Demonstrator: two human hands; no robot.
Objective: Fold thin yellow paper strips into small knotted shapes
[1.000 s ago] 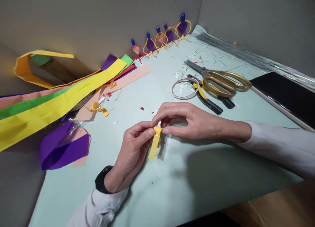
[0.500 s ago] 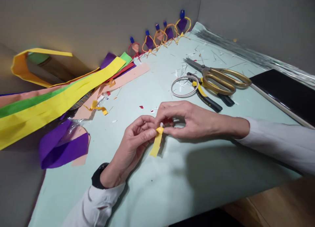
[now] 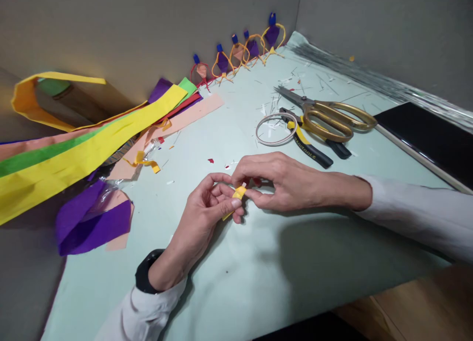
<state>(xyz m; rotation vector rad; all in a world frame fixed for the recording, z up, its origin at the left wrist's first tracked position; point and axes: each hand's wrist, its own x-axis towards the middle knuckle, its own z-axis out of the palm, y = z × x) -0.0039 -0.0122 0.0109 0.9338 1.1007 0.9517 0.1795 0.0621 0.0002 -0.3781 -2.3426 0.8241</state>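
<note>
Two bare hands meet near the center of the frame, above a pale green table (image 3: 236, 291). The left hand (image 3: 207, 208) pinches a small yellow strip (image 3: 239, 193) between thumb and fingers; the right hand (image 3: 273, 181) holds the strip's upper end in its fingertips, beside a tiny white tip. A black wristband (image 3: 146, 271) circles the left wrist, at lower left. Right of center, above the right hand, gold-handled scissors (image 3: 325, 115) lie partly over black-and-yellow pliers (image 3: 314, 151), beside a roll of white tape (image 3: 263, 140). A black tablet-like device (image 3: 428, 139) lies at the right edge. On the left are long yellow, green and pink strips (image 3: 88, 156) and a purple loop (image 3: 99, 227). Five small colorful figures (image 3: 222, 62) lean against the wall at upper center.
</note>
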